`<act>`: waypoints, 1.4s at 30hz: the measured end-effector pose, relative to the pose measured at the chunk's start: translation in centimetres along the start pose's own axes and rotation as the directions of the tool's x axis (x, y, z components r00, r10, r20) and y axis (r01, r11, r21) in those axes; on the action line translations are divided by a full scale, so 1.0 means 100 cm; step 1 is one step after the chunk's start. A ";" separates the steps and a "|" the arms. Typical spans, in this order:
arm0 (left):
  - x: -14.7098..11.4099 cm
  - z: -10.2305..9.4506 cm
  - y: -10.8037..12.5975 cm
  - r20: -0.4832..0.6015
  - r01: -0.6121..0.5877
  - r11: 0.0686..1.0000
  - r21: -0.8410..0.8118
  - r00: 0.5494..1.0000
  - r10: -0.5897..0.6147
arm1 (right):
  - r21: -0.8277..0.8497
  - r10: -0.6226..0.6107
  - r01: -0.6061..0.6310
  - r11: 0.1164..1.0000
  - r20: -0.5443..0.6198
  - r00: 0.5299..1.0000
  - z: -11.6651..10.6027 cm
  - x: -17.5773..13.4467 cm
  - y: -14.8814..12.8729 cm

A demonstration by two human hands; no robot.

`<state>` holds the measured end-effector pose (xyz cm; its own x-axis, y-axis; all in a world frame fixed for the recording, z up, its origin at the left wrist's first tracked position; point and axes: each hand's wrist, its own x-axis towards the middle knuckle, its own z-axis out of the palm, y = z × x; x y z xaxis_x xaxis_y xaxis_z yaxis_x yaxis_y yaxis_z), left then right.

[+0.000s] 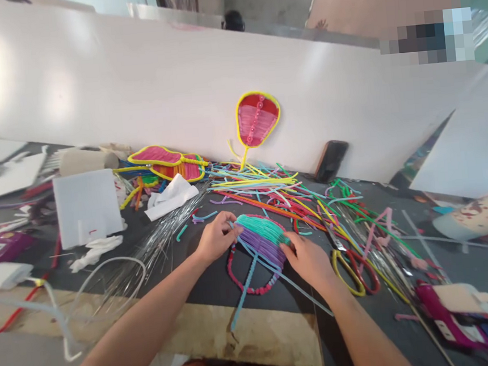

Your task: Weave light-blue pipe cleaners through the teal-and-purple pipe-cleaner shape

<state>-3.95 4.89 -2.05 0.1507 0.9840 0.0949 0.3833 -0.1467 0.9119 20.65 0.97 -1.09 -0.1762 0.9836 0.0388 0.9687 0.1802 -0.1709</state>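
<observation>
Between my hands lies a rounded pipe-cleaner piece, with teal rows above purple ones and a light blue twisted stem pointing toward me. My left hand pinches its upper left edge. My right hand grips the right edge, thumb and fingers closed together. A loose light blue pipe cleaner trails out below my right hand. Around the piece's lower side curves a pink and red fuzzy loop; how it joins the piece cannot be made out.
Loose pipe cleaners heap behind the piece. Scissors lie right of my right hand, among thin wires. A yellow-edged pink piece leans against the white board. A phone stands nearby. Purple glue guns lie at both sides.
</observation>
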 end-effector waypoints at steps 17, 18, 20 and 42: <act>0.004 -0.017 -0.003 0.130 -0.175 0.984 -0.033 0.975 0.177 | 0.265 -0.007 0.006 0.964 0.003 1.000 -0.021 0.012 0.015; 0.006 -0.018 -0.005 0.110 -0.184 0.983 -0.009 0.977 0.184 | 0.300 -0.004 0.000 0.954 0.012 1.000 -0.023 0.009 0.019; 0.009 -0.020 -0.007 0.064 -0.206 0.977 0.048 0.977 0.202 | 0.395 -0.023 -0.017 0.919 0.096 0.995 -0.028 0.003 0.026; 0.014 -0.022 -0.002 0.022 0.095 0.988 -0.125 0.995 -0.093 | 0.415 -0.166 -0.040 0.909 0.450 0.877 -0.042 -0.003 0.029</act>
<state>-5.83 6.52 -1.21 0.1344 0.9909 0.0014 0.2792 -0.0392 0.9594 24.23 1.14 2.55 -0.3947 0.8361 -0.3810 0.8150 0.1271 -0.5653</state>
